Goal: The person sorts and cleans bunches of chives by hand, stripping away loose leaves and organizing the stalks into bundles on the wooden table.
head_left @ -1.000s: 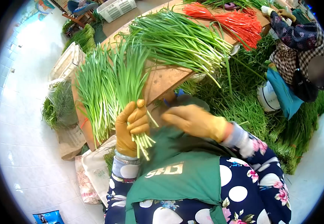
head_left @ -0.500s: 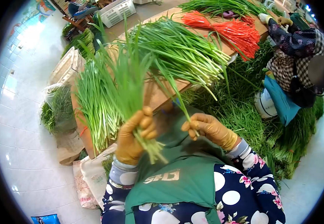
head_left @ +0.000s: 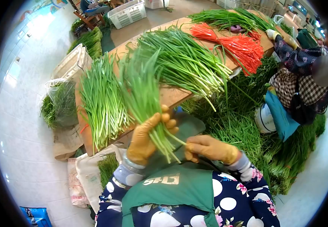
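By the near edge of the wooden table (head_left: 172,95), the left hand (head_left: 146,139) is wrapping its fingers around a bunch of green stalks (head_left: 143,89), and the right hand (head_left: 208,148) is pinching one stalk (head_left: 177,139). Left of the table, a plastic bag (head_left: 54,82) is holding greens (head_left: 63,101).

Counter: a brown top (head_left: 171,93) with a curved far edge; bare patches show between the piles.
Left end: a flat stack of green stalks (head_left: 105,108); pale ends toward the near edge, leafy tips away.
Middle: a broader pile of long greens (head_left: 183,60); pale ends point right, some jutting past the near edge.
Right part: a bundle of red strips (head_left: 243,51), pinched narrow partway along; a small purple thing (head_left: 236,28) beside it; more greens (head_left: 218,18) behind.
Floor: pale tiles (head_left: 24,151) at left; a blue packet (head_left: 36,216) at lower left; a large green heap (head_left: 243,126) at right.
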A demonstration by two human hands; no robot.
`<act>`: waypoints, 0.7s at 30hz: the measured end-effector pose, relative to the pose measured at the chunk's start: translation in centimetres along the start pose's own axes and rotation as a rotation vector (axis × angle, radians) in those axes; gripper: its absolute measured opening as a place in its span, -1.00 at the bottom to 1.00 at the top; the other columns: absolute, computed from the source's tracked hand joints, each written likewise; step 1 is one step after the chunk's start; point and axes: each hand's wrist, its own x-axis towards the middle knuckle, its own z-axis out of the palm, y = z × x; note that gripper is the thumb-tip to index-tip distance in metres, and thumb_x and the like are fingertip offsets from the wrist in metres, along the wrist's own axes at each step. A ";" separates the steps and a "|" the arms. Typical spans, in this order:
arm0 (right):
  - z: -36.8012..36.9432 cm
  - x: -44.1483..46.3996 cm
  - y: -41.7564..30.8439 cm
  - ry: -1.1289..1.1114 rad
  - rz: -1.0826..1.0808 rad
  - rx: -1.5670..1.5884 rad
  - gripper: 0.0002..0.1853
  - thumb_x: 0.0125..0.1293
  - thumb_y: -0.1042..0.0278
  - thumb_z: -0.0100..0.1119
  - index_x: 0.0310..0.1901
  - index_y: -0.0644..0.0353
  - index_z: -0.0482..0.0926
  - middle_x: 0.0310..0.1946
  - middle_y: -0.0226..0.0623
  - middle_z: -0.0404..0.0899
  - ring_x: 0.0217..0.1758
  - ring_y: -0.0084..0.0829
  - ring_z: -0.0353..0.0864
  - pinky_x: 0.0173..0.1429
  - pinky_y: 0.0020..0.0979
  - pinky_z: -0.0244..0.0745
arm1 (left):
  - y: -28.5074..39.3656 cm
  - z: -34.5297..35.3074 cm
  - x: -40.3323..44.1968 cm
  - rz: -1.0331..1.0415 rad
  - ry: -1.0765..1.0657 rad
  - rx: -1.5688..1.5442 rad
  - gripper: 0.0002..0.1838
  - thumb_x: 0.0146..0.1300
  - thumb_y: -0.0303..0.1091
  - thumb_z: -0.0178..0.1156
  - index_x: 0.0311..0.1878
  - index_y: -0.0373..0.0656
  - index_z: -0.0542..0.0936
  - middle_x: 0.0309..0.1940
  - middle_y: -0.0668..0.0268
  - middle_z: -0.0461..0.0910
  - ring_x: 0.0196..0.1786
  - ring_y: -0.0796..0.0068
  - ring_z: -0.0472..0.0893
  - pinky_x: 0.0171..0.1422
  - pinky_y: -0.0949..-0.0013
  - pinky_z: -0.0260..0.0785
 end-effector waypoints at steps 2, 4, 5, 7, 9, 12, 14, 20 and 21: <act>-1.0 -1.6 -2.7 0.213 -0.125 -0.259 -0.72 0.46 0.28 -0.02 -0.33 0.30 0.53 -0.50 -0.37 0.52 -0.45 -0.56 0.48 -0.34 -0.49 0.41 | 1.8 0.4 0.0 0.043 -0.056 -0.015 -0.67 0.41 -0.30 0.08 0.17 -0.21 0.48 0.00 0.19 0.64 0.13 0.25 0.59 0.26 0.00 0.46; -1.7 -1.7 -4.6 0.465 -0.289 -0.455 -0.77 0.43 0.33 0.04 -0.30 0.31 0.56 -0.49 -0.35 0.54 -0.44 -0.58 0.49 -0.32 -0.50 0.43 | 1.7 1.5 0.4 0.062 -0.066 0.005 -0.69 0.39 -0.35 0.09 0.13 -0.28 0.51 0.11 0.06 0.57 0.26 0.16 0.50 0.39 -0.02 0.34; -1.8 -1.1 -4.4 0.554 -0.367 -0.541 -0.79 0.40 0.30 0.09 -0.24 0.30 0.58 -0.45 -0.25 0.59 -0.42 -0.44 0.56 -0.27 -0.42 0.49 | 1.3 1.9 0.8 0.044 -0.029 0.036 -0.69 0.38 -0.37 0.10 0.11 -0.31 0.52 0.14 0.04 0.55 0.28 0.14 0.48 0.41 -0.01 0.31; -1.2 0.9 -4.1 0.570 -0.455 -0.850 -0.77 0.37 0.24 0.14 -0.21 0.27 0.59 -0.40 -0.15 0.61 -0.36 -0.23 0.61 -0.22 -0.33 0.52 | -0.4 0.3 1.4 -0.021 -0.036 0.011 -0.66 0.37 -0.41 0.10 0.14 -0.39 0.50 0.20 0.05 0.50 0.32 0.18 0.44 0.42 0.08 0.30; -0.5 3.4 -2.5 0.432 -0.456 -0.756 -0.79 0.33 0.22 0.19 -0.22 0.22 0.61 -0.38 -0.05 0.60 -0.33 -0.08 0.61 -0.23 -0.24 0.49 | -1.7 -0.4 1.8 -0.053 0.022 0.004 -0.65 0.37 -0.42 0.10 0.15 -0.39 0.49 0.19 0.06 0.51 0.29 0.20 0.46 0.40 0.17 0.33; 0.2 5.9 1.4 0.556 -0.443 -0.641 -0.77 0.33 0.23 0.17 -0.26 0.25 0.58 -0.45 -0.03 0.55 -0.38 -0.06 0.58 -0.29 -0.21 0.44 | -2.3 -1.3 2.1 -0.076 0.035 -0.008 -0.65 0.37 -0.39 0.12 0.15 -0.38 0.49 0.20 0.06 0.50 0.27 0.22 0.48 0.37 0.24 0.35; 0.3 5.6 1.8 0.666 -0.369 -0.683 -0.76 0.34 0.23 0.12 -0.29 0.27 0.55 -0.46 0.01 0.54 -0.40 -0.02 0.56 -0.31 -0.21 0.43 | -3.0 -2.5 2.4 -0.038 0.030 0.019 -0.68 0.37 -0.37 0.12 0.12 -0.34 0.51 0.20 0.03 0.49 0.25 0.16 0.49 0.37 0.17 0.35; -5.0 -2.6 8.4 0.690 0.275 -1.139 -0.67 0.32 0.08 0.08 -0.36 0.22 0.55 -0.48 -0.10 0.60 -0.42 -0.11 0.62 -0.32 -0.17 0.48 | -2.5 -3.4 3.2 -0.067 0.044 -0.177 -0.73 0.39 -0.35 0.10 0.07 -0.27 0.52 -0.03 0.14 0.62 0.05 0.19 0.62 0.29 0.05 0.42; -6.3 -4.4 8.5 0.583 0.514 -1.386 -0.65 0.30 0.03 0.10 -0.34 0.20 0.57 -0.46 -0.08 0.61 -0.39 -0.08 0.64 -0.29 -0.12 0.50 | -2.4 -4.1 3.2 -0.097 0.023 -0.199 -0.72 0.40 -0.35 0.08 0.09 -0.26 0.50 -0.10 0.21 0.64 -0.04 0.25 0.67 0.26 0.06 0.45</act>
